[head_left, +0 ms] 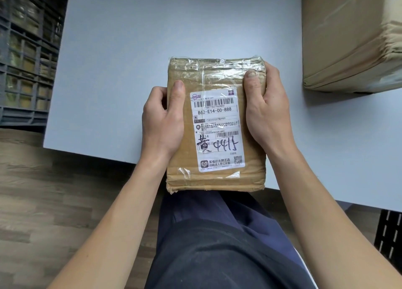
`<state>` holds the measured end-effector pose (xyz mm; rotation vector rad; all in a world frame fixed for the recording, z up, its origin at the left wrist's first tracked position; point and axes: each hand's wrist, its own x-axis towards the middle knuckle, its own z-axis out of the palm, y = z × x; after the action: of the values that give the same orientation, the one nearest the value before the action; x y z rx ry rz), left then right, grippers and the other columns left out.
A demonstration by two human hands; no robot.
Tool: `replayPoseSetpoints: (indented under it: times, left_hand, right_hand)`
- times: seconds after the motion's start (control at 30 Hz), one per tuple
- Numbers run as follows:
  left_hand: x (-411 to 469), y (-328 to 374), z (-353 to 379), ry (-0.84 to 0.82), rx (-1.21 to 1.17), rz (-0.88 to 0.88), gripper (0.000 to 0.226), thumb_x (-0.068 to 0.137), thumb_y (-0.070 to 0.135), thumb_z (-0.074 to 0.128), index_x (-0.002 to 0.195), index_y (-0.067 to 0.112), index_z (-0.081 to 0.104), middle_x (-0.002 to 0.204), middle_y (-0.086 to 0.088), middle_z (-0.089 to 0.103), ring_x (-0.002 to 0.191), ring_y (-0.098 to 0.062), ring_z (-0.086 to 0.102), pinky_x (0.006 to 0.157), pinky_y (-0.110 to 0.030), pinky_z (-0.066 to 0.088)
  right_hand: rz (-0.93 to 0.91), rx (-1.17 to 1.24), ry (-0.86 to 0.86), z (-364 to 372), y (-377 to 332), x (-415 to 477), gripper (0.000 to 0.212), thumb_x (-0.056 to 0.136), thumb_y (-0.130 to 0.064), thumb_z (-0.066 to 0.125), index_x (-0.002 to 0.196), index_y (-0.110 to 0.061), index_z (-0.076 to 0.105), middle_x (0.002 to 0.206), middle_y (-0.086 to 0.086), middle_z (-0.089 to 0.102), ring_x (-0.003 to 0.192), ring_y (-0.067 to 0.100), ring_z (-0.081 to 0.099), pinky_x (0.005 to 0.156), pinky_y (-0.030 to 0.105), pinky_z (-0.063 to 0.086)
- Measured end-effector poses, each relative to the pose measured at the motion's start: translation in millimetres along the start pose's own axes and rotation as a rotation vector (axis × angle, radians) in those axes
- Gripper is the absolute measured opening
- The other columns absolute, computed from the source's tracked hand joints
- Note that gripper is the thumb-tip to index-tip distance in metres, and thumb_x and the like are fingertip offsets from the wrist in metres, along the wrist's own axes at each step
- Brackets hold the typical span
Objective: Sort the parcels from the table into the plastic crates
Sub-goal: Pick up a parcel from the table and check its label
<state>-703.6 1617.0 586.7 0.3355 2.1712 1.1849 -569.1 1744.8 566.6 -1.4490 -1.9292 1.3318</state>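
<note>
1. A pale grey-blue table (130, 49) with a smooth matte top fills the middle and far part of the view. Its near edge runs slantwise from the left down to the right.
2. The floor (43, 190) is wood-patterned plank in brown and grey tones. It shows near and to the left of the table.
3. The parcel (215, 125), a small brown cardboard box wrapped in clear tape, is held in front of the body, over the table's near edge. Its white shipping label (217, 130) faces up, with barcodes and handwritten black marks.
4. The left hand (162, 123) grips the parcel's left side. The thumb lies flat on the top face and the fingers curl round the edge.
5. The right hand (267, 114) grips the right side the same way, with the thumb pressed on the taped top near the far corner.
6. A large parcel (352, 38), tan and tape-wrapped, rests on the table at the far right, well apart from the held one.
7. A grey plastic crate (26, 60) with lattice walls stands at the far left, just beside the table. Brownish shapes show through its grid.
8. A dark slotted crate (389, 232) shows at the near right edge, only partly in view.
9. Dark clothing (217, 245) covers the person's body below the parcel.
</note>
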Motion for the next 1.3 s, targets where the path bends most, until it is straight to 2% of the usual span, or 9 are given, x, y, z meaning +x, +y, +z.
replayPoseSetpoints:
  times: [0.3,0.43,0.53,0.67,0.77,0.9,1.03,1.17,1.3]
  left_hand:
    - [-1,-1,1,0.001,-0.017,-0.009,0.036,0.106,0.050,0.052,0.083,0.022,0.048,0.075,0.014,0.046,0.063,0.000,0.043,0.059,-0.013,0.037]
    - [-1,-1,1,-0.004,-0.025,-0.013,0.036,0.105,0.050,0.052,0.085,0.021,0.049,0.080,0.009,0.050,0.070,-0.005,0.047,0.061,-0.014,0.039]
    - [0,2,0,-0.013,-0.034,-0.032,0.034,0.105,0.051,0.051,0.087,0.022,0.050,0.086,0.006,0.054,0.076,-0.008,0.051,0.067,-0.020,0.043]
    - [0,5,-2,-0.050,-0.097,-0.105,0.035,0.103,0.054,0.056,0.100,0.019,0.056,0.102,-0.004,0.067,0.093,-0.018,0.066,0.087,-0.039,0.055]
    - [4,3,-9,-0.111,-0.236,-0.226,0.048,0.096,0.063,0.060,0.114,0.018,0.065,0.114,-0.004,0.076,0.106,-0.023,0.073,0.097,-0.047,0.058]
    - [3,-1,-22,-0.122,-0.355,-0.309,0.060,0.104,0.065,0.040,0.117,0.014,0.070,0.096,0.005,0.079,0.096,-0.010,0.073,0.087,-0.031,0.055]
    - [-18,4,-19,-0.432,-0.402,-0.381,0.073,0.106,0.067,0.016,0.132,0.021,0.067,0.120,-0.004,0.077,0.113,-0.021,0.073,0.090,-0.040,0.060]
    - [-18,49,-27,-0.451,-0.475,-0.210,0.073,0.105,0.070,0.015,0.146,0.027,0.059,0.140,-0.004,0.067,0.132,-0.028,0.062,0.114,-0.056,0.044]
    - [-8,152,-57,-0.480,-0.586,0.127,0.076,0.106,0.066,0.012,0.149,0.020,0.055,0.144,-0.008,0.064,0.135,-0.029,0.059,0.118,-0.055,0.039]
  right_hand:
    - [0.005,0.007,-0.002,0,1,-1,0.051,0.103,-0.049,0.043,0.145,-0.021,0.052,0.132,-0.008,0.063,0.127,0.012,0.057,0.111,0.042,0.043]
    - [0.003,0.016,-0.008,-1,1,0,0.051,0.103,-0.049,0.043,0.145,-0.021,0.052,0.133,-0.008,0.063,0.127,0.012,0.056,0.111,0.042,0.043]
    - [-0.006,0.010,-0.008,-2,1,0,0.051,0.104,-0.048,0.043,0.145,-0.020,0.052,0.132,-0.008,0.063,0.127,0.012,0.056,0.112,0.042,0.043]
    - [0.015,-0.002,-0.031,-3,-1,0,0.051,0.104,-0.049,0.043,0.147,-0.021,0.051,0.134,-0.009,0.062,0.128,0.012,0.055,0.113,0.041,0.042]
    - [0.110,0.076,-0.073,-10,1,-3,0.059,0.100,-0.057,0.049,0.149,-0.026,0.048,0.135,-0.008,0.062,0.126,0.006,0.057,0.112,0.039,0.045]
    - [0.258,0.309,-0.171,-25,8,-23,0.059,0.098,-0.058,0.054,0.150,-0.030,0.049,0.138,-0.009,0.064,0.121,0.000,0.063,0.111,0.034,0.049]
    - [0.362,0.467,-0.324,-25,2,-46,0.034,0.109,-0.044,0.048,0.134,-0.028,0.063,0.123,-0.007,0.075,0.115,0.013,0.071,0.108,0.045,0.053]
    - [0.277,0.551,-0.285,-35,-50,-35,0.039,0.109,-0.043,0.045,0.134,-0.018,0.063,0.117,-0.002,0.078,0.107,0.017,0.075,0.093,0.038,0.057]
    - [0.000,0.653,-0.251,-77,-147,-1,0.037,0.110,-0.042,0.046,0.133,-0.019,0.063,0.124,0.001,0.076,0.117,0.021,0.071,0.102,0.042,0.056]
